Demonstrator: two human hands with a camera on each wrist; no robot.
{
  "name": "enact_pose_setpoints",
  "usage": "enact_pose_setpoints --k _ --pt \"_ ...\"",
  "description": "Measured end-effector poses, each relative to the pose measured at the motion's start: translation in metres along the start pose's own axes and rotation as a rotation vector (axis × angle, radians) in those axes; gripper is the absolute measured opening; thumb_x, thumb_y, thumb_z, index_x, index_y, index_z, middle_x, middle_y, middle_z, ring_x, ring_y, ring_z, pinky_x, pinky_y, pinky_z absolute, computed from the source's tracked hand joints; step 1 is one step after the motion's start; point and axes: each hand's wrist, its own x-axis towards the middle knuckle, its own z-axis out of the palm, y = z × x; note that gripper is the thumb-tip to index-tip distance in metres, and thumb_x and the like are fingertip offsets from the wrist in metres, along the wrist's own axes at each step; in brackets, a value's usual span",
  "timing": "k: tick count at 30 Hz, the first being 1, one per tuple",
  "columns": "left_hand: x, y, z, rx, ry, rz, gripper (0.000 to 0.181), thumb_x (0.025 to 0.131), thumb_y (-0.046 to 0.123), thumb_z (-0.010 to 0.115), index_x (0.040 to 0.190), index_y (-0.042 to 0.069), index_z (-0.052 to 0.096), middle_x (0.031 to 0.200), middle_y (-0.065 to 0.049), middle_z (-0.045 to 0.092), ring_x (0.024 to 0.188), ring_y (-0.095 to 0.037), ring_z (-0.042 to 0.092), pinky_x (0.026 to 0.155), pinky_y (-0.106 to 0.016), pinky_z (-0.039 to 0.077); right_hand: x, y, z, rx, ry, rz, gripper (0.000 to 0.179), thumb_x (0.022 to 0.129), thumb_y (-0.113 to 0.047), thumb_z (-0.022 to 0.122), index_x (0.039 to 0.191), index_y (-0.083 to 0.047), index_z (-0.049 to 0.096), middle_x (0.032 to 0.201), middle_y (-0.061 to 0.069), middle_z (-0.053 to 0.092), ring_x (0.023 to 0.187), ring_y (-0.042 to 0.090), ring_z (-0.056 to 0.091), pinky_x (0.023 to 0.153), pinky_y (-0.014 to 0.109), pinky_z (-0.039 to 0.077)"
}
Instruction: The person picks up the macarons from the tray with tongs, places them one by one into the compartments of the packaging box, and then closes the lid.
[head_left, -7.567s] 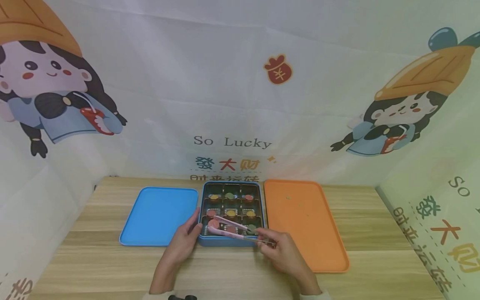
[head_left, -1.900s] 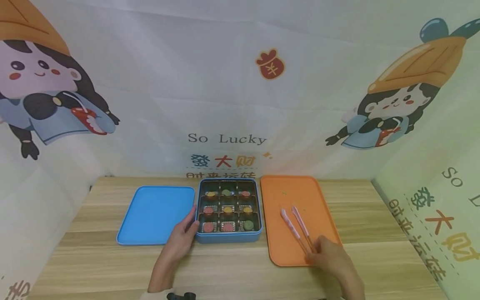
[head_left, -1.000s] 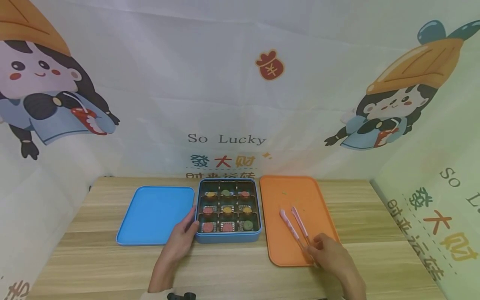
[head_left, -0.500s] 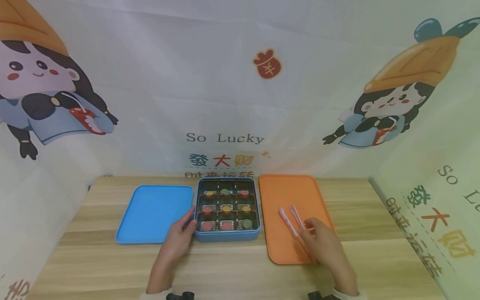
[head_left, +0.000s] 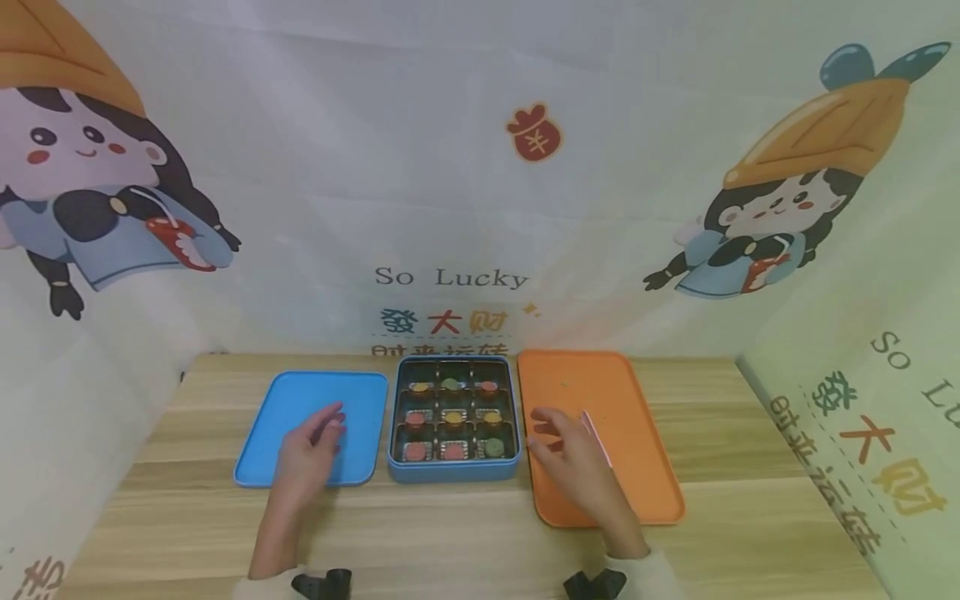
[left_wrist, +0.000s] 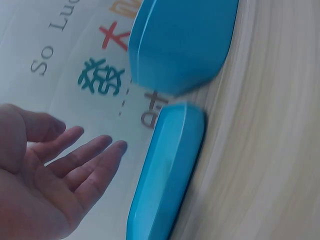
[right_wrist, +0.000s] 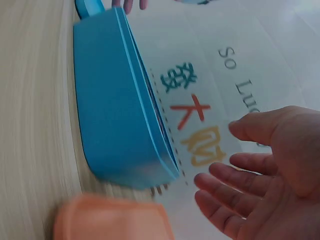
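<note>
In the head view, a blue box (head_left: pixel 453 473) holds a dark divided insert with one small round pink, yellow or green cookie-like piece (head_left: pixel 453 451) per compartment. The left hand (head_left: pixel 306 454) hovers over the shallow blue lid (head_left: pixel 362 429) left of the box. Its fingers are loosely bent around nothing, above the lid (left_wrist: pixel 172 170) in the left wrist view. Over the orange tray (head_left: pixel 645 492) is the right hand (head_left: pixel 573 462), relaxed and holding nothing. It partly hides the pink-tipped tongs (head_left: pixel 596 437) lying on that tray. In the right wrist view, that hand (right_wrist: pixel 260 175) is beside the box (right_wrist: pixel 120 100).
Box, lid and tray stand side by side on a wooden table (head_left: pixel 420 542). A printed white cloth (head_left: pixel 450 192) hangs behind them and along both sides. Tiny green crumbs (head_left: pixel 564 384) lie on the orange tray.
The tongs went from over the box onto the orange tray, and the right hand let go of them and moved left towards the box. The left hand left the box's side for the lid.
</note>
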Motion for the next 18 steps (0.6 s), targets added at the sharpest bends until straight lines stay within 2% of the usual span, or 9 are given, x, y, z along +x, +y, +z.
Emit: enact_pose_setpoints --k 2,4,9,11,14,18 --pt "0.001 -0.003 -0.008 0.008 0.046 -0.013 0.043 0.108 0.017 0.036 0.145 0.000 0.046 0.140 -0.022 0.056 0.126 -0.034 0.058 0.096 -0.030 0.054 0.003 -0.007 0.009 0.044 -0.018 -0.002 0.039 0.095 -0.008 0.064 0.131 0.003 0.056 0.128 0.019 0.064 0.111 0.033 0.065 0.104 0.054 0.045" --pt "0.002 -0.007 -0.015 0.031 0.088 -0.026 0.043 0.108 0.018 0.035 0.145 0.000 0.047 0.138 -0.022 0.057 0.125 -0.034 0.058 0.101 -0.035 0.051 0.006 -0.015 0.018 0.103 -0.039 -0.010 0.039 0.096 -0.008 0.063 0.133 0.004 0.055 0.129 0.020 0.063 0.113 0.033 0.064 0.091 0.051 0.055" --pt "0.003 -0.020 -0.029 0.044 0.149 -0.037 0.046 0.108 0.022 0.032 0.147 -0.001 0.043 0.139 -0.024 0.056 0.131 -0.037 0.051 0.112 -0.049 0.037 0.012 -0.033 0.045 0.191 -0.134 -0.086 0.039 0.097 -0.009 0.060 0.134 0.004 0.053 0.129 0.022 0.062 0.113 0.034 0.065 0.089 0.042 0.057" --pt "0.002 -0.024 -0.033 0.023 0.173 -0.040 0.047 0.108 0.024 0.032 0.148 0.000 0.041 0.140 -0.024 0.055 0.134 -0.036 0.047 0.114 -0.051 0.035 0.013 -0.039 0.056 0.218 -0.184 -0.125 0.039 0.098 -0.009 0.059 0.134 0.004 0.053 0.129 0.023 0.062 0.114 0.035 0.065 0.090 0.039 0.057" --pt "0.001 -0.029 -0.037 0.018 0.221 -0.029 0.046 0.108 0.022 0.033 0.148 0.001 0.043 0.140 -0.023 0.055 0.136 -0.036 0.045 0.114 -0.053 0.033 0.015 -0.048 0.073 0.247 -0.267 -0.142 0.042 0.099 -0.012 0.058 0.139 -0.001 0.052 0.132 0.019 0.062 0.116 0.033 0.064 0.093 0.035 0.056" --pt "0.000 -0.038 -0.045 0.046 0.216 -0.021 0.047 0.107 0.021 0.034 0.148 0.000 0.041 0.146 -0.026 0.048 0.139 -0.041 0.040 0.114 -0.058 0.030 0.016 -0.060 0.095 0.289 -0.346 -0.114 0.047 0.101 -0.017 0.056 0.146 -0.009 0.046 0.139 0.013 0.059 0.118 0.029 0.063 0.096 0.027 0.053"
